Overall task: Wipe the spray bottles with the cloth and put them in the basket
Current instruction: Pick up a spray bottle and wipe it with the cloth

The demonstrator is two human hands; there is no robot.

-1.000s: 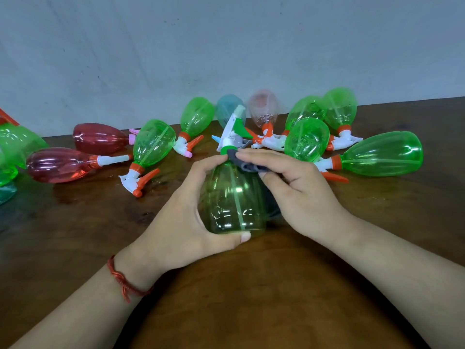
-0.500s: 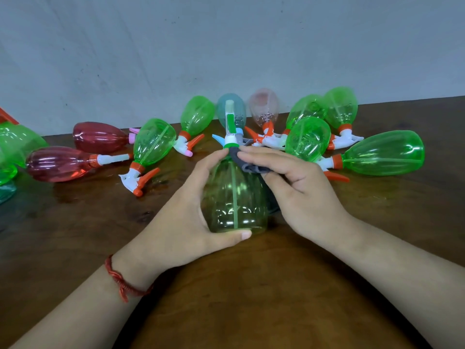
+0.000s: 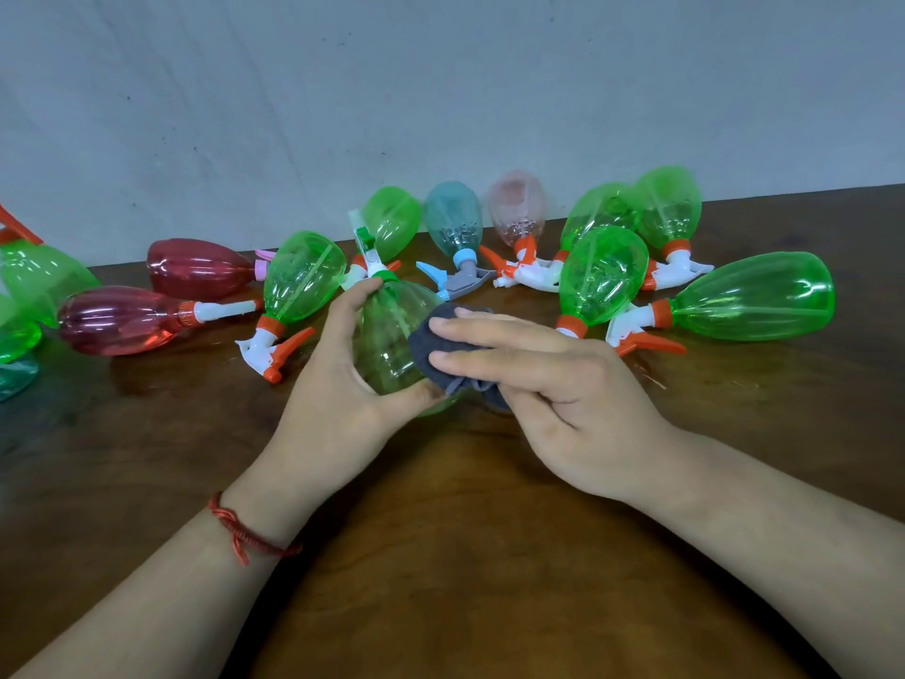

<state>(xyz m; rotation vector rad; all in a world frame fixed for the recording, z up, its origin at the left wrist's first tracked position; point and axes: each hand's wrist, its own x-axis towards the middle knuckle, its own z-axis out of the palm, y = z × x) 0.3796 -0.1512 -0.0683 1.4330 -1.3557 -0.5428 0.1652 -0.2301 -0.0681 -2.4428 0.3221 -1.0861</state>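
Observation:
My left hand (image 3: 333,384) grips a clear green spray bottle (image 3: 387,345) with a white and green nozzle, tilted to the left above the table. My right hand (image 3: 553,384) presses a dark grey cloth (image 3: 431,345) against the bottle's right side with straight fingers, the thumb tucked under the cloth. Several more spray bottles lie on the table behind: green ones (image 3: 754,296), red ones (image 3: 122,318), a blue one (image 3: 453,223) and a pale pink one (image 3: 516,205).
The brown wooden table (image 3: 465,556) runs back to a grey wall. At the far left edge more green bottles (image 3: 34,281) and an orange rim (image 3: 17,227) are partly cut off. No basket is fully in view.
The bottle has tipped from upright to leaning left. My right hand has slid with the cloth from the bottle's neck down onto its side.

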